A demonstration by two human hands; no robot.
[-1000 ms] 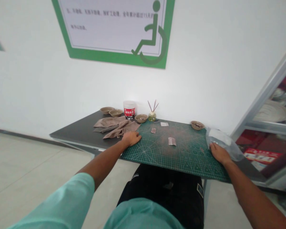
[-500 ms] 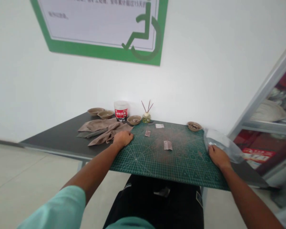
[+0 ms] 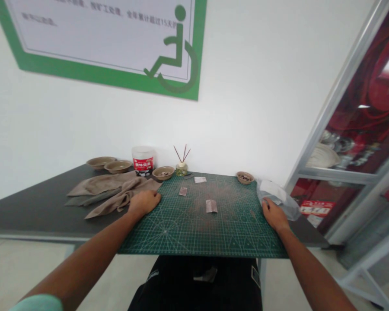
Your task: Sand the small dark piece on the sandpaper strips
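My left hand (image 3: 145,203) rests with curled fingers at the left edge of a green cutting mat (image 3: 188,233), beside crumpled brown cloths (image 3: 100,188). What its fingers close on, if anything, is hidden. At the mat's right edge my right hand (image 3: 275,214) is closed too, against a clear plastic bag (image 3: 290,206); whether it grips the bag or the mat edge I cannot tell. On the mat lie a creased brownish piece (image 3: 211,206), a smaller brownish piece (image 3: 183,191) and a whitish piece (image 3: 200,179).
Behind the cloths stand two shallow bowls (image 3: 118,166) and a white tub with a red label (image 3: 143,162). A bowl with small bits (image 3: 163,172), a reed diffuser (image 3: 181,168) and another filled bowl (image 3: 245,177) line the wall. A glass-fronted red cabinet (image 3: 346,147) is at right.
The camera view has turned to the right, so the table and its things appear further left. Both hands keep their places at the mat's edges.
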